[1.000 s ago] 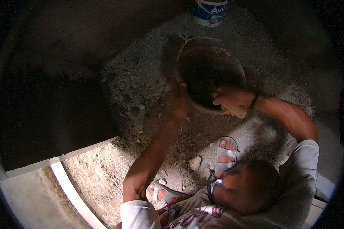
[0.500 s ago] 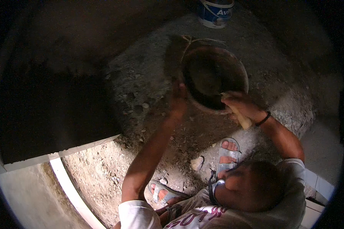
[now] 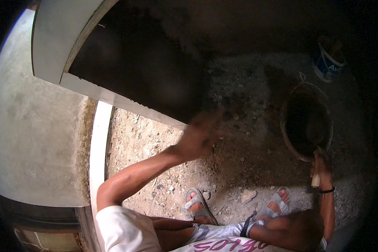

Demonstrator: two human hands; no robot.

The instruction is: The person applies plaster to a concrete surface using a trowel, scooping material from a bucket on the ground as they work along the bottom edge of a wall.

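Observation:
My right hand (image 3: 323,168) is closed around the pale handle (image 3: 316,180) of a tool at the near rim of a round, dark basin (image 3: 284,126). The tool's working end is lost in the basin's dark inside, so its kind cannot be told. A thin cord (image 3: 302,77) rises in a loop from the basin's far rim. Well to the left, my left hand (image 3: 199,136) is raised over the ground by the low wall's corner. Motion and shadow smear its fingers; no held thing can be made out.
A blue and white bucket (image 3: 326,66) stands beyond the basin. The low wall's pale edge (image 3: 126,103) runs along the left, beside a very dark surface (image 3: 134,63). Gravel and small stones cover the ground (image 3: 143,134); a larger stone (image 3: 248,195) lies between my sandalled feet.
My view has swung left, so the basin and bucket appear further right. My left hand has come away from the basin's rim toward the wall. My right hand still grips the handle.

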